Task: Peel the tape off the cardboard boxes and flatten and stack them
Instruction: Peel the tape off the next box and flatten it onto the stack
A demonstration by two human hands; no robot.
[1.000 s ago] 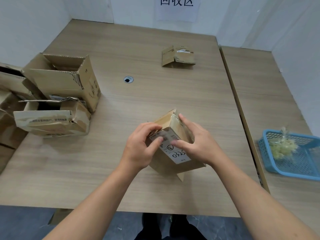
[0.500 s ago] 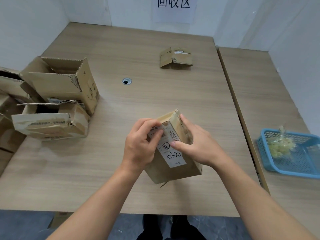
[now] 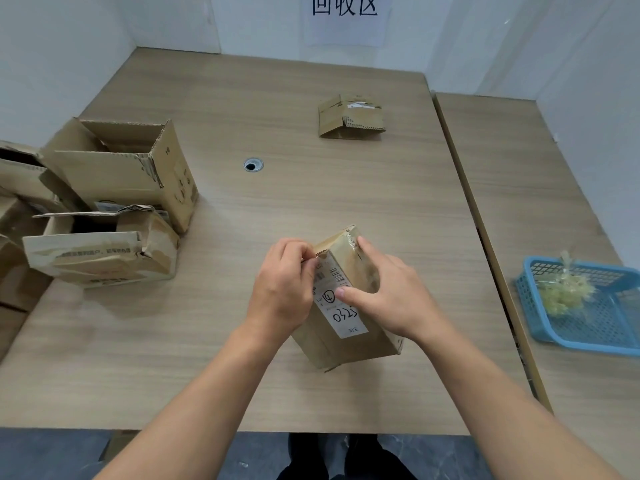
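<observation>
A small cardboard box [image 3: 349, 341] with a white shipping label stands tilted on the wooden table [image 3: 311, 202] in front of me. My left hand [image 3: 282, 292] curls its fingers at the box's upper left edge and pinches the tape or label edge there. My right hand [image 3: 391, 296] wraps round the box's right side, thumb pressed on the label. A flattened box [image 3: 351, 116] lies at the far middle of the table. Several opened boxes [image 3: 104, 209] sit at the left.
A blue plastic basket [image 3: 588, 327] holding crumpled clear tape stands on the adjoining table at right. A cable hole [image 3: 253, 164] sits in the tabletop. White walls close the back, with a paper sign [image 3: 346, 15] on the wall.
The box has been turned more upright between my hands. My left fingers have shifted up to its top left edge and now pinch there.
</observation>
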